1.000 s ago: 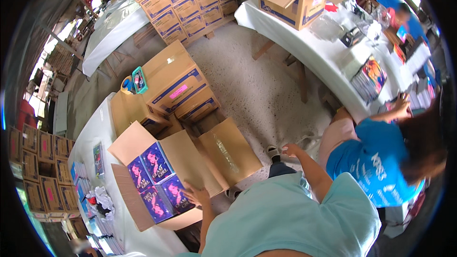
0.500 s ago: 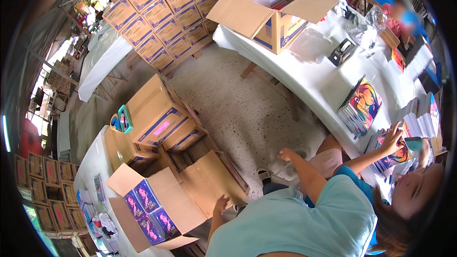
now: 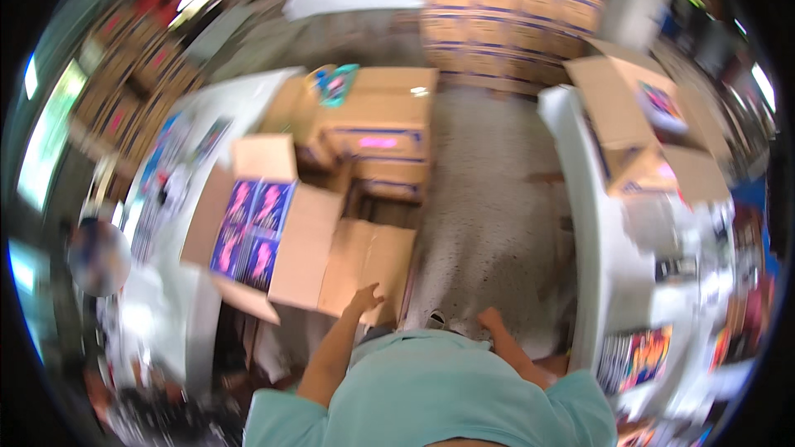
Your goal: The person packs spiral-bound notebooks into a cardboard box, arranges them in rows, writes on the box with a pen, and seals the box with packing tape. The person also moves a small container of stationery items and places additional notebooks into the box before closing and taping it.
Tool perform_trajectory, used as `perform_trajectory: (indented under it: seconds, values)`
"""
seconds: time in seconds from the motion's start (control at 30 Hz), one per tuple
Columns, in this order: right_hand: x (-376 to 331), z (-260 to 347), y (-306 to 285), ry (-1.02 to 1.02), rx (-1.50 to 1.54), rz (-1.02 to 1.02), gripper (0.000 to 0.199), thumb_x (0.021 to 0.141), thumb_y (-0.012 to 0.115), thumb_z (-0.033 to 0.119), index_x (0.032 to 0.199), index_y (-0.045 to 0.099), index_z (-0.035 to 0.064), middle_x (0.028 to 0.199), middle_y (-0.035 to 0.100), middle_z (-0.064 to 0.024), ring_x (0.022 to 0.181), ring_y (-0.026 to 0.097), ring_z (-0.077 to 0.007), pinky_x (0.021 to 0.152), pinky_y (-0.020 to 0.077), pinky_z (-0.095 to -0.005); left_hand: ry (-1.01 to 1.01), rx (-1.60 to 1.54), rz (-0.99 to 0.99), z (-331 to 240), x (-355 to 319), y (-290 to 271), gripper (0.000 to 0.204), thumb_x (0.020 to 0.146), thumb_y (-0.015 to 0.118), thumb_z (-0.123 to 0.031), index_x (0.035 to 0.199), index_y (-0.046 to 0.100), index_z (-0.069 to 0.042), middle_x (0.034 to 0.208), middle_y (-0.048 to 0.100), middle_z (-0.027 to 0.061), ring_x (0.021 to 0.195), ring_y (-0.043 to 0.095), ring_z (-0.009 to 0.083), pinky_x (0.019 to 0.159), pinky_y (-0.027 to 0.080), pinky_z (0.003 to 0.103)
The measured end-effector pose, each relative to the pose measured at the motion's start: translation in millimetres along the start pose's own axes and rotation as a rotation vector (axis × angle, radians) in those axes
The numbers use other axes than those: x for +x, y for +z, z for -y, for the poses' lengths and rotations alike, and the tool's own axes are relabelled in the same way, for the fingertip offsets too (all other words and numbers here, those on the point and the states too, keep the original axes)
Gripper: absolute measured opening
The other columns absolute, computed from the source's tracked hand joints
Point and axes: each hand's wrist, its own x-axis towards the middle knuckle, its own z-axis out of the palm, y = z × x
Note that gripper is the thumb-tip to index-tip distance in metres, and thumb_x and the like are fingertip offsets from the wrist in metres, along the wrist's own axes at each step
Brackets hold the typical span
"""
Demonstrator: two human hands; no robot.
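Note:
My left hand (image 3: 367, 298) hangs in front of me with fingers apart, holding nothing. It is over or just in front of a flat brown cardboard surface (image 3: 377, 252). Left of it stands an open carton (image 3: 306, 236), flaps spread, packed with purple-blue books (image 3: 250, 209) with pink figures on the covers. My right hand (image 3: 490, 319) hangs over the floor between the tables, fingers curled in a loose fist with nothing visible in it. The picture is smeared by motion, so finger detail is soft.
Brown cartons (image 3: 377, 99) hold a teal tray (image 3: 338, 85) on top. A white-covered table (image 3: 588, 265) on the right carries an open carton (image 3: 609, 108), a tape dispenser (image 3: 675, 269) and stacked books (image 3: 636, 358). Stacked cartons (image 3: 513, 21) stand behind. Another person (image 3: 99, 257) is at far left.
My view has swung left, bringing the open carton of purple books nearer the middle. The person close on my right is mostly out of view. Both hands still hang without anything visible in them.

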Motion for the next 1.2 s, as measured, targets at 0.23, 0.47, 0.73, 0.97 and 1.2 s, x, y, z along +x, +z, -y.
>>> perform_trajectory:
  seconds: [0.23, 0.47, 0.73, 0.97, 1.2]
  values:
    - [28, 21, -8, -0.002, 0.258, -0.148, 0.033, 0.089, 0.055, 0.024, 0.102, 0.06, -0.0064, 0.076, 0.063, -0.0191, 0.058, 0.061, -0.0285, 0.055, 0.0489, -0.039, -0.73, -0.39, -0.193, 51, -96, -37, 0.037, 0.082, 0.058, -0.044, 0.092, 0.068, -0.01, 0.071, 0.068, 0.0067, 0.078, 0.066, 0.0228, 0.076, 0.049, 0.038]
    - [23, 53, -22, 0.067, 0.232, 0.04, 0.034, 0.088, 0.058, 0.023, 0.11, 0.059, -0.0024, 0.088, 0.066, -0.0172, 0.07, 0.065, -0.0249, 0.061, 0.0515, -0.0379, -0.551, -0.179, -0.512, 88, -110, 10, 0.03, 0.083, 0.061, -0.033, 0.102, 0.064, -0.01, 0.075, 0.066, 0.0083, 0.072, 0.065, 0.0213, 0.068, 0.05, 0.035]
    - [33, 49, -2, -0.203, 0.162, -0.024, 0.036, 0.082, 0.063, 0.031, 0.105, 0.064, 0.0036, 0.085, 0.068, -0.0111, 0.062, 0.065, -0.0223, 0.056, 0.0516, -0.037, -0.382, -0.531, -0.05, 71, -46, 2, 0.047, 0.083, 0.064, -0.034, 0.119, 0.052, -0.005, 0.087, 0.063, 0.0103, 0.062, 0.064, 0.0198, 0.048, 0.047, 0.032]
    - [-7, 8, 9, -0.044, 0.432, -0.061, 0.034, 0.082, 0.06, 0.025, 0.102, 0.064, -0.0013, 0.084, 0.066, -0.0173, 0.066, 0.065, -0.0257, 0.062, 0.0525, -0.0366, -0.3, -0.486, 0.07, 33, -21, -7, 0.047, 0.084, 0.064, -0.032, 0.12, 0.051, -0.005, 0.104, 0.064, 0.0101, 0.067, 0.065, 0.0217, 0.048, 0.049, 0.036]
    - [-49, -32, 4, 0.233, 0.652, -0.31, 0.035, 0.084, 0.057, 0.019, 0.11, 0.057, -0.0037, 0.095, 0.064, -0.0188, 0.069, 0.066, -0.0293, 0.06, 0.0532, -0.0367, -0.279, -0.475, 0.124, 22, -15, -1, 0.047, 0.084, 0.063, -0.033, 0.121, 0.05, -0.006, 0.105, 0.062, 0.0106, 0.071, 0.064, 0.02, 0.054, 0.049, 0.033]
